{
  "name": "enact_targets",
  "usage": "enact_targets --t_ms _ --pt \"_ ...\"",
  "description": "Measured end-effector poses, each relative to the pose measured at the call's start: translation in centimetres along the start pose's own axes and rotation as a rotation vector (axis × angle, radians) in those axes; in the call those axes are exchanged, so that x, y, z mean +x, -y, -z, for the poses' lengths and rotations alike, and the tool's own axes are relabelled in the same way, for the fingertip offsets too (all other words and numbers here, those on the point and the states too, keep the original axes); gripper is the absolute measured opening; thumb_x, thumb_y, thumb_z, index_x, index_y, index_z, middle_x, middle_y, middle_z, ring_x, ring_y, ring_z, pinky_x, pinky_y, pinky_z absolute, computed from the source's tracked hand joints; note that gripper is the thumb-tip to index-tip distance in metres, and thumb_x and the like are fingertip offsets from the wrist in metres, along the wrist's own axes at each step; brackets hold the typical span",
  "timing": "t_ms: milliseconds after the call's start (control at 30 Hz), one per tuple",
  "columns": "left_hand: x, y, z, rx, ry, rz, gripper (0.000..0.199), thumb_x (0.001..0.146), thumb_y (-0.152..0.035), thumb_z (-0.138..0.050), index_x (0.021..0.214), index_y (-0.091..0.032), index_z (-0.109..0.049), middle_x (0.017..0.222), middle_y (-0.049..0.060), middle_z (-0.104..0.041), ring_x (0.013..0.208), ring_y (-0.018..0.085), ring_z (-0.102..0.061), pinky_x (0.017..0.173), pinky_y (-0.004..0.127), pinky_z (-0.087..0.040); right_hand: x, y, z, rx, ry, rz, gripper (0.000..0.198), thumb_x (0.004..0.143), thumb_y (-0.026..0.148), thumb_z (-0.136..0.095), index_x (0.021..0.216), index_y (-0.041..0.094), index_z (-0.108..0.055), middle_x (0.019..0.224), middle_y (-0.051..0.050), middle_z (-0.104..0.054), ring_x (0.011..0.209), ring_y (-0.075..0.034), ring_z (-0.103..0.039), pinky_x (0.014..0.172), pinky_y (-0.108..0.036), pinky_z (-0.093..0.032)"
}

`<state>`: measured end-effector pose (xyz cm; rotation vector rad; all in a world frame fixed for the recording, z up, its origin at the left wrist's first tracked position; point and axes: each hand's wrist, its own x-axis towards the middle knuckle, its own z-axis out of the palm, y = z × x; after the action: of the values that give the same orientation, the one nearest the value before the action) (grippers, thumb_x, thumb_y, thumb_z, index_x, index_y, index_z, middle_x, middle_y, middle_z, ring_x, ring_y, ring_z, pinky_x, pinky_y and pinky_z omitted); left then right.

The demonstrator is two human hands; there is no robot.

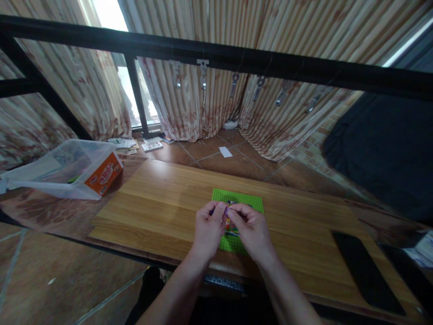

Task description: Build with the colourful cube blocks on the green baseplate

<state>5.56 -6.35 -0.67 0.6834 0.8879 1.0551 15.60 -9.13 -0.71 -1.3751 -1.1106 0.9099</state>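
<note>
Both hands meet over a green studded baseplate [238, 195] lying on the wooden board. My left hand [210, 223] pinches at a small purple piece [226, 211], which looks like a toy brick. From the other side, my right hand [251, 225] has thumb and forefinger closed on the same piece, fingertips touching or nearly touching those of the left. Below the fingers, several small coloured bricks [228, 222], some red, yellow and white, show on the baseplate. The hands cover much of them, so their layout is partly hidden.
A clear plastic box [64, 189] with an orange label stands to the left, a small green thing inside. On the board's right lies a dark flat slab [367, 271]. A black metal rail [216, 56] with hanging clips crosses beyond the table, before the curtains [209, 108].
</note>
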Motion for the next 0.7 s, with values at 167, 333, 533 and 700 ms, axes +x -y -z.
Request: enact_targets --t_ms 167,333,533,700 --pt "-0.1 -0.7 0.1 -0.199 0.062 0.112 0.030 0.067 -0.037 -0.076 0.073 -0.014 -0.058 0.055 -0.008 -0.044 0.039 0.000 -0.026 0.036 0.015 -0.013 0.8 0.1 1.5 0.178 -0.116 -0.065 0.019 0.073 0.039 -0.072 0.074 0.019 -0.069 0.058 0.002 -0.062 0.054 -0.011 -0.055 0.054 -0.024 -0.045" --pt "0.3 -1.1 1.1 -0.232 0.037 0.154 0.033 0.062 -0.034 -0.080 0.075 -0.012 -0.058 0.058 -0.007 -0.046 0.040 -0.001 -0.029 0.035 0.014 -0.014 1.9 -0.1 4.3 0.244 -0.341 0.007 0.015 0.065 0.030 -0.079 0.071 0.019 -0.069 0.058 0.003 -0.064 0.052 -0.011 -0.058 0.056 -0.025 -0.048" --pt "0.4 -1.0 1.9 -0.219 0.023 0.169 0.032 0.064 -0.033 -0.079 0.076 -0.012 -0.058 0.058 -0.006 -0.046 0.040 0.000 -0.030 0.035 0.013 -0.015 2.3 -2.1 5.4 -0.045 -0.277 0.036 0.026 0.073 0.034 -0.070 0.097 0.023 -0.072 0.073 0.000 -0.071 0.061 -0.015 -0.064 0.061 -0.030 -0.052" --pt "0.3 -1.1 1.9 -0.221 0.029 0.179 0.031 0.065 -0.032 -0.078 0.075 -0.012 -0.058 0.059 -0.006 -0.047 0.041 0.000 -0.031 0.035 0.013 -0.014 2.6 -2.8 5.9 -0.447 -0.181 0.149 0.021 0.083 0.036 -0.060 0.091 0.024 -0.074 0.091 -0.006 -0.074 0.083 -0.022 -0.068 0.078 -0.038 -0.052"
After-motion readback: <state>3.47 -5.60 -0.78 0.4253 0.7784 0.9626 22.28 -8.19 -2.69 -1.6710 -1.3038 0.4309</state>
